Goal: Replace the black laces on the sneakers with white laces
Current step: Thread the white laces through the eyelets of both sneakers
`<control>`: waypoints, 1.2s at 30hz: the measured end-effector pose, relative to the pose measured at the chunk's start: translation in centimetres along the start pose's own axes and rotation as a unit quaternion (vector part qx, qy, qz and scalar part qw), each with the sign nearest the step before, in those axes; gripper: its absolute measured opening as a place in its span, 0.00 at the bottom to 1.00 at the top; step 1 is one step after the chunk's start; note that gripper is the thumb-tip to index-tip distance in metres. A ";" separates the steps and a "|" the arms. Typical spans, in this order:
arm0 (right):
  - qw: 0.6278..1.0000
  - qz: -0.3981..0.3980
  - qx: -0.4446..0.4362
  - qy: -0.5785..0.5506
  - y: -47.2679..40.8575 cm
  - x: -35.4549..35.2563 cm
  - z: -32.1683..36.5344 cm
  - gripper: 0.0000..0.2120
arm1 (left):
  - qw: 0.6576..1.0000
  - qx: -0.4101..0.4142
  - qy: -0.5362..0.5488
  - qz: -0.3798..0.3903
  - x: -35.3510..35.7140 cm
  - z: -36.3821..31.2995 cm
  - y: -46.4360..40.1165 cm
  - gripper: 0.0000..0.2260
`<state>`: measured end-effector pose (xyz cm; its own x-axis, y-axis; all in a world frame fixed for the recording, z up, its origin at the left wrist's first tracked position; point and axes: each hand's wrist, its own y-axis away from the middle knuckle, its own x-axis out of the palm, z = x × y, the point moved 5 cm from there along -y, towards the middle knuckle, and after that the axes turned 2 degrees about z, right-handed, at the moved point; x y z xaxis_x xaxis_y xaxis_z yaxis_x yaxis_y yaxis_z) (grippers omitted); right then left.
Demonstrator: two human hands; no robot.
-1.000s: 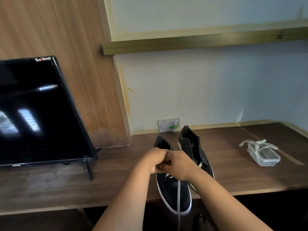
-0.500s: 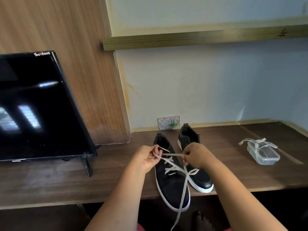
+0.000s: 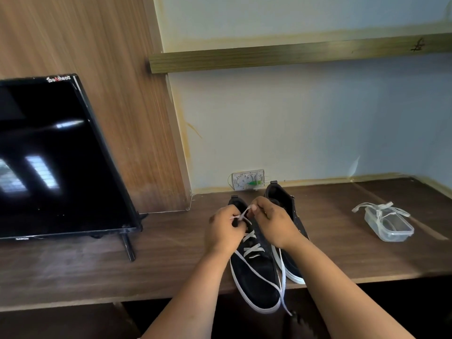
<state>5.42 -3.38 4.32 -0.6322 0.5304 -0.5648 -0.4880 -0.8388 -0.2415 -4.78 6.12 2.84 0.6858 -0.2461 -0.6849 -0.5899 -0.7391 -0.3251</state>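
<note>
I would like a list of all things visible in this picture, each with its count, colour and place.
sneakers: 2, black with white soles, on the desk, centre, side by side
lace: 1, white, crossed through the left sneaker, ends trailing over the desk edge
box: 1, clear, desk right
second lace: 1, white, draped over the box
screen: 1, black, desk left
desk: 1, brown
socket: 1, white, wall behind the sneakers
left hand: pinches the lace
right hand: pinches the lace

Both hands, left (image 3: 226,230) and right (image 3: 275,223), pinch with curled fingers.
</note>
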 end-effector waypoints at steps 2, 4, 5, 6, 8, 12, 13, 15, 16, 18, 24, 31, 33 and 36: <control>1.000 -0.012 0.022 -0.018 -0.3 0.2 -1.0 0.11 | 0.997 0.018 -0.038 -0.061 -0.3 -0.3 0.4 0.03; 0.997 -0.025 0.050 -0.060 -0.7 0.5 -1.9 0.11 | 0.992 0.058 -0.060 -0.096 -0.2 -0.6 0.3 0.03; 0.994 -0.041 0.068 -0.078 -0.9 0.7 -2.4 0.11 | 0.989 0.079 -0.061 -0.104 0.0 -0.6 0.1 0.03; 0.990 -0.060 0.088 -0.089 -1.1 0.8 -3.0 0.11 | 0.988 0.096 -0.061 -0.103 0.2 -0.6 0.0 0.04; 0.985 -0.084 0.121 -0.086 -1.4 1.3 -4.2 0.12 | 0.985 0.133 -0.057 -0.091 0.7 -0.3 0.1 0.04; 0.987 -0.077 0.136 -0.035 -2.1 2.4 -5.1 0.12 | 0.977 0.186 -0.040 -0.101 0.7 0.4 -0.1 0.07; 0.986 -0.080 0.140 -0.032 -2.2 2.5 -5.1 0.11 | 0.976 0.188 -0.042 -0.105 0.6 0.5 -0.1 0.07; 0.982 -0.103 0.159 -0.020 -2.3 2.2 -5.3 0.07 | 0.980 0.170 -0.038 -0.092 0.6 0.7 -0.3 0.02; 0.979 -0.117 0.168 -0.006 -2.2 1.9 -5.5 0.04 | 0.988 0.135 -0.013 -0.075 0.7 0.9 -0.4 0.03; 0.976 -0.143 0.162 0.031 -2.1 1.2 -5.7 0.06 | 0.990 -0.012 0.138 -0.003 1.2 1.7 -0.6 0.09; 0.998 -0.013 0.056 -0.019 -0.7 0.6 -2.7 0.12 | 0.855 -0.260 0.434 0.116 2.0 2.0 0.1 0.08; 0.995 -0.058 -0.036 0.072 0.1 2.1 -1.9 0.14 | 0.894 -0.163 0.395 0.138 2.0 0.9 0.3 0.07; 0.995 -0.057 -0.040 0.073 0.1 1.9 -1.8 0.12 | 0.912 -0.124 0.365 0.138 1.8 1.0 0.3 0.05; 0.999 0.000 -0.019 0.044 0.2 1.1 -1.1 0.08 | 0.948 -0.068 0.282 0.129 2.2 1.2 0.1 0.08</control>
<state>5.31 -3.14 2.77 -0.5757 0.5197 -0.6312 -0.4648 -0.8432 -0.2702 -3.89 6.25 0.54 0.6682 -0.6971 -0.2599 -0.7346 -0.6736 -0.0818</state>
